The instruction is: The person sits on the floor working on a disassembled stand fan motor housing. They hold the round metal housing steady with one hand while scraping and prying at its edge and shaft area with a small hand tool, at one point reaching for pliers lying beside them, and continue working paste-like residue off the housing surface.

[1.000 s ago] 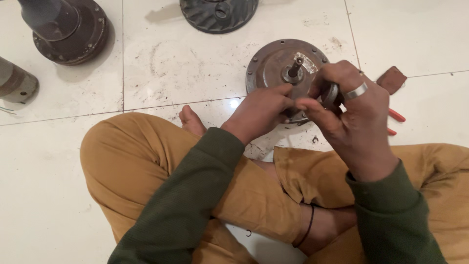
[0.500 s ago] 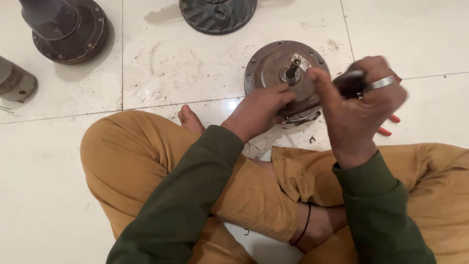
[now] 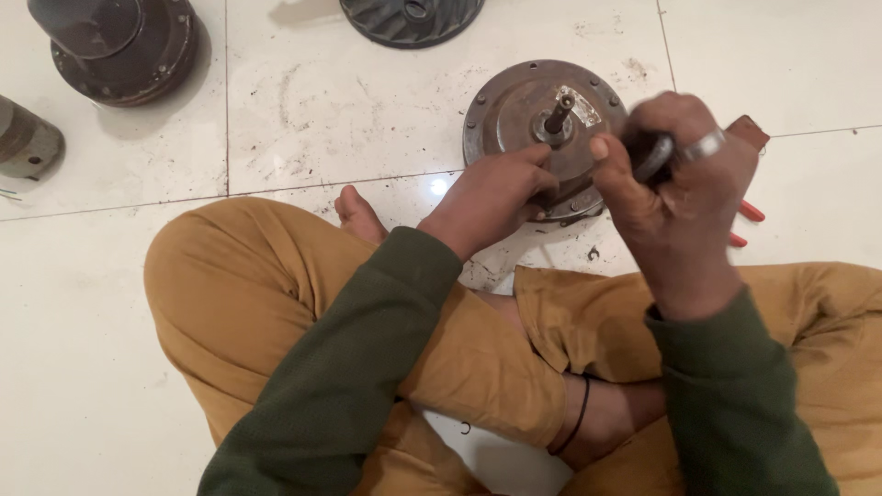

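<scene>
Dark tool [image 3: 650,154] mostly hidden inside the blurred right hand [image 3: 682,188]; ribbed cover [image 3: 411,16] cut by top edge.

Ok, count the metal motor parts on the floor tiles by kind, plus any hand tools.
Round motor housing with shaft, under the left hand: 1
Other dark motor housings: 2
Grey cylinder part: 1
Red-handled pliers: 1
Dark tool handle in right hand: 1
Total: 6

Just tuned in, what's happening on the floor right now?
A person sits cross-legged on a white tiled floor with a round, rusty-brown metal motor housing in front of their legs, its short shaft pointing up. The left hand steadies the housing's near edge. The right hand, wearing a silver ring, grips a dark tool handle beside the housing. Red-handled pliers lie just behind that hand. Other dark motor parts sit farther back.
</scene>
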